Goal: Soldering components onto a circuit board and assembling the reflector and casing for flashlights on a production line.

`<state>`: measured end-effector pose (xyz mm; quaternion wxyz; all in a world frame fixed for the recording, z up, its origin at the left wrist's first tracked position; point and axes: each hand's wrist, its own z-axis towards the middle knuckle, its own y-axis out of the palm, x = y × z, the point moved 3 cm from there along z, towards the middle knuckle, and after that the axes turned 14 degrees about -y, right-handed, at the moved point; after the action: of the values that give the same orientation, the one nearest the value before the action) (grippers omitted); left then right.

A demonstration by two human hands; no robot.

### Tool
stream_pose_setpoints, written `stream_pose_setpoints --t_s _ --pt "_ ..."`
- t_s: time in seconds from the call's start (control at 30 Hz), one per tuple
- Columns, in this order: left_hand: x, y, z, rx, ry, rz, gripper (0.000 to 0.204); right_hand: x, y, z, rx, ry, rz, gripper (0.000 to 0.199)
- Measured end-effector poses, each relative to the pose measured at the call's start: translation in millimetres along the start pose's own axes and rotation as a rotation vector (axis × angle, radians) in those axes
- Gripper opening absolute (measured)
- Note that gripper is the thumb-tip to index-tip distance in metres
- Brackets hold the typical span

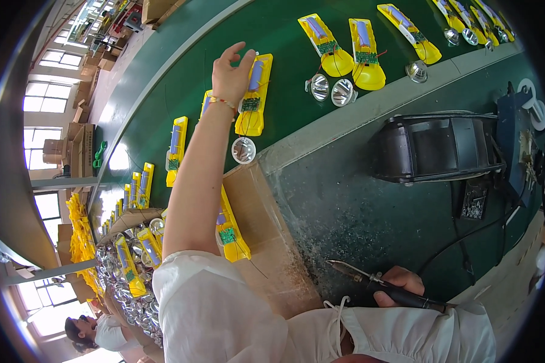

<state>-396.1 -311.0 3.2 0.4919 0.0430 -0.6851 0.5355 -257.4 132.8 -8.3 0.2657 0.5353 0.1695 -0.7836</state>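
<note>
My left arm stretches far forward over the green work surface. My left hand (230, 78), a beaded bracelet at its wrist, has its fingers curved and apart. It is beside the upper end of a yellow lamp housing (261, 97) with a purple battery cell and a green circuit board; no gap between them can be made out. A round silver reflector (243, 150) lies at the housing's lower end. Low on the right, my right hand (399, 285) is closed around the black handle of a soldering iron (357, 273), its tip pointing left over the littered bench.
More yellow housings (364, 54) with reflectors (343, 92) line the green surface. One housing (229, 230) lies by my left arm on brown cardboard (266, 224). A black machine (442, 148) stands on the right, with cables nearby. Another person (103, 333) is at lower left beside piled reflectors (136, 311).
</note>
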Motion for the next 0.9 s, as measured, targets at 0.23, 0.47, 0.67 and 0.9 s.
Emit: stream_pose_setpoints --t_s 0.23,0.47,0.67,0.9 --pt "14.5 16.1 -31.8 -0.018 -0.014 0.452 0.051 1.0 3.6 -0.7 -0.024 -0.033 0.010 0.023" --pt "19.5 -46.3 -19.1 0.224 0.138 0.489 0.062 -0.2 0.0 -13.5 0.025 -0.062 -0.047 0.023" --pt "-64.0 -79.8 -62.6 -0.142 -0.092 0.639 0.070 5.2 -0.4 -14.3 -0.100 0.034 0.012 0.022" --pt "18.8 -108.0 -140.9 -0.079 -0.162 0.421 0.067 4.8 1.8 -21.2 0.030 0.143 -0.006 0.016"
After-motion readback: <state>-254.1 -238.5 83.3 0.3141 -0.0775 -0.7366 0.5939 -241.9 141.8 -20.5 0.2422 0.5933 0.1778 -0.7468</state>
